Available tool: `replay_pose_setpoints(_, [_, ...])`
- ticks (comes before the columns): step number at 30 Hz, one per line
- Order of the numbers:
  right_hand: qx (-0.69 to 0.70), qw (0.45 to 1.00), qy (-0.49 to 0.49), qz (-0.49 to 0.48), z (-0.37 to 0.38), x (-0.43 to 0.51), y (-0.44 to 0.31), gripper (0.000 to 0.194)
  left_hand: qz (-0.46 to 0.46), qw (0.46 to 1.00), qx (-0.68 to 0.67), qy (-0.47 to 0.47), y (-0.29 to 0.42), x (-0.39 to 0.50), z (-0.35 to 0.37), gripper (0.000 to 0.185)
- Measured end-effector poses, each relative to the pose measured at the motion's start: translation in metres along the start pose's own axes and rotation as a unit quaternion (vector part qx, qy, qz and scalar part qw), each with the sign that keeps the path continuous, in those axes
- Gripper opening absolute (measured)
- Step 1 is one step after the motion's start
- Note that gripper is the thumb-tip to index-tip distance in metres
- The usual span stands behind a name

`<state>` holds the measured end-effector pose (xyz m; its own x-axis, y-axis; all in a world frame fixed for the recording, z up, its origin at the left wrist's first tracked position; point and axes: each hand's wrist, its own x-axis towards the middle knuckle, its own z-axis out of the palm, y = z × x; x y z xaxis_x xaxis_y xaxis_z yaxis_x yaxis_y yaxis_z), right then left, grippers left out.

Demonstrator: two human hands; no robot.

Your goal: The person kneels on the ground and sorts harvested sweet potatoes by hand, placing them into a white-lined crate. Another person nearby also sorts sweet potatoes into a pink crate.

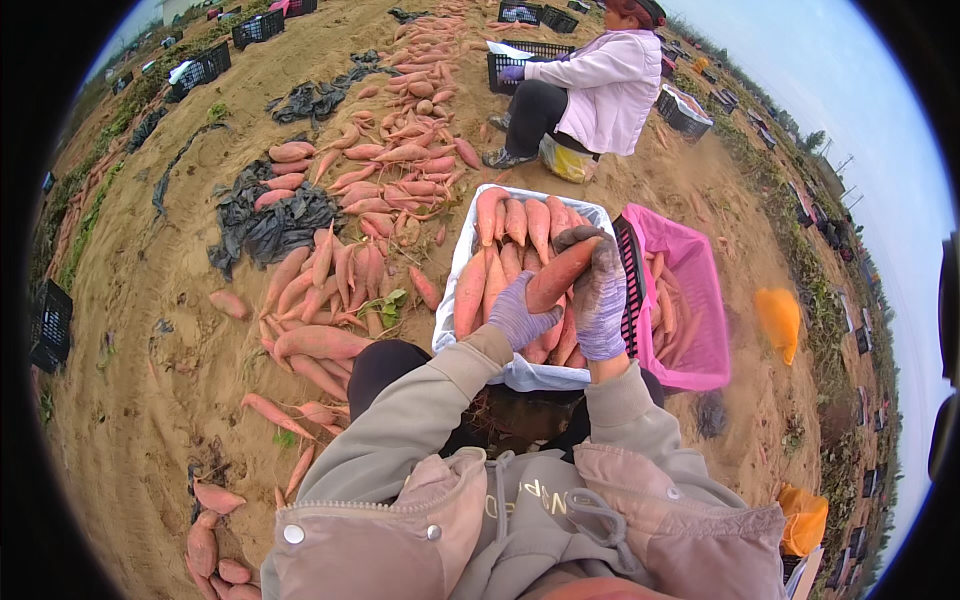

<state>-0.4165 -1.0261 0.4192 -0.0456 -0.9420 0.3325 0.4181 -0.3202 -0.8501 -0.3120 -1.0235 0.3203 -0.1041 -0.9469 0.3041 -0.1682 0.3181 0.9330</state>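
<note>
Both my hands wear purple knitted work gloves and grip one large sweet potato (559,276). My left hand (525,315) is around its lower end. Soil darkens the fingers of my right hand (601,289), which wrap the upper end. Directly beneath stands a crate (448,319) lined with white plastic, between my knees. Several sweet potatoes (470,292) lie in it in packed rows. Touching its right side is a black crate (628,292) with a pink liner (709,300), holding thinner sweet potatoes (667,311).
A heap of sweet potatoes (322,341) lies left of my knee, joining a long row (409,154) ahead. Black plastic film (262,229) is crumpled beside it. A person (592,90) sits ahead by a black crate (540,51). An orange bag (778,322) lies right.
</note>
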Motion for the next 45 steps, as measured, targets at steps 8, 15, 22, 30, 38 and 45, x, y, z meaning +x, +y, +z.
replay_pose_setpoints(8, [0.052,0.998,-0.034,-0.021,0.016,0.000,-0.011,0.036,0.011,0.998,0.039,0.044,0.002,0.002,0.000,0.040])
replay_pose_setpoints(15, [0.162,0.986,0.021,0.038,0.005,-0.002,-0.005,0.029,0.045,0.991,0.118,0.045,0.004,0.007,-0.018,0.041])
replay_pose_setpoints(22, [0.176,0.982,-0.026,0.061,-0.007,0.003,-0.019,0.033,0.079,0.981,0.175,0.036,0.018,0.013,-0.027,0.048])
replay_pose_setpoints(30, [-0.175,0.982,-0.068,0.029,-0.053,-0.025,-0.050,0.047,-0.031,0.990,-0.094,0.096,0.004,0.017,-0.056,0.056])
replay_pose_setpoints(38, [-0.397,0.912,-0.080,0.073,-0.130,-0.043,-0.007,0.034,-0.126,0.971,-0.166,0.119,-0.027,0.022,-0.065,0.063])
replay_pose_setpoints(45, [-0.467,0.881,-0.008,0.078,-0.145,-0.023,0.022,0.029,-0.144,0.956,0.256,-0.021,-0.045,0.017,0.012,0.083])
